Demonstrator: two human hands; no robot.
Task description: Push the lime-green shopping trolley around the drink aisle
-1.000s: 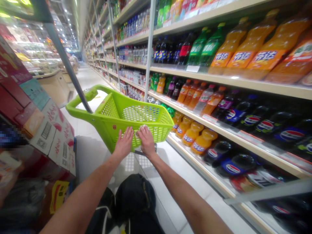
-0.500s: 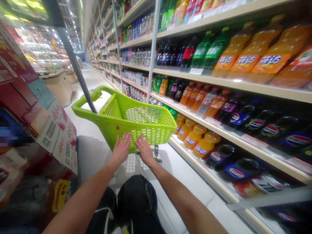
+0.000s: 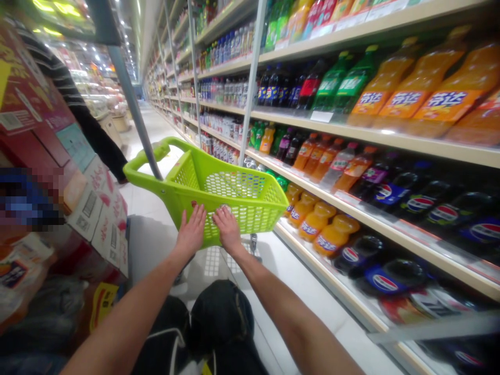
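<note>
A lime-green plastic shopping cart basket (image 3: pixel 250 188) with perforated walls stands in front of me, and nothing shows inside the part I can see. My left hand (image 3: pixel 192 227) lies against its near side wall with the fingers stretched out. Just to the right, my right hand (image 3: pixel 227 227) rests on the same wall, its fingers loosely bent and apart. Neither hand holds anything. A grey metal pole (image 3: pixel 136 112) rises at the cart's left end, up to a dark frame at the top.
Drink shelves (image 3: pixel 375 127) run along the right, stocked with orange soda bottles (image 3: pixel 406 104) and dark cola bottles (image 3: pixel 390 278). Stacked cartons (image 3: pixel 103 219) stand on the left. Behind them is a person in a striped top (image 3: pixel 64 78). Pale floor tiles (image 3: pixel 308 312) lie below.
Both hands have shifted slightly upward on the basket wall. A person in a striped top and dark trousers has come into view behind the cartons at left. The scene sits slightly further right.
</note>
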